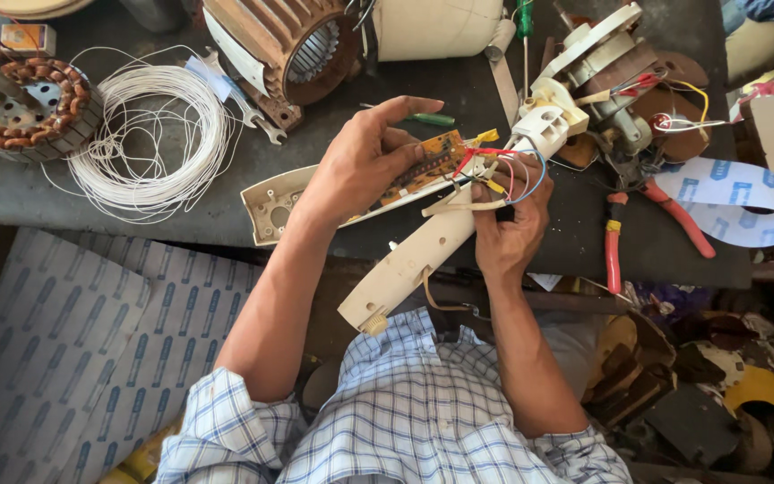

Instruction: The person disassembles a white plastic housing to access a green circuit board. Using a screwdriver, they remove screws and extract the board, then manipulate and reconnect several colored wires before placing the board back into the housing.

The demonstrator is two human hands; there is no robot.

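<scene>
The circuit board (427, 166), a flat amber-brown strip dotted with solder points, sits at the middle of the dark, scuffed counter (11, 193), held over a long cream plastic housing (414, 260) that slants down toward the person's checked shirt; the left hand (360, 166) has its grip closed over the board's left end, thumb beneath and fingers spread across the top, the forefinger lifted straight; the right hand (508, 229), just right of the board, has its grip pinched shut on a bundle of thin wires (503, 175), red, blue, yellow and white, which run from the board's right end to a white moulded plastic connector block (544, 125); a second cream shell (270, 206), shallow with round screw posts, lies under the board's left side, touching the left wrist; well left of the board a loose coil of white wire (150, 134) makes a round, springy ring, and beyond it stands a stator (24, 108) with glossy copper windings around a slotted steel core; above the board, a ribbed, rusty motor casing (284, 40) lies on its side, with a small spanner (257, 121) beside it and a green-handled screwdriver (423, 117) between it and the board; right of the board, pliers (647, 224) with red rubbery handles lie splayed, near curled white paper strips (732, 202) printed with blue.
</scene>
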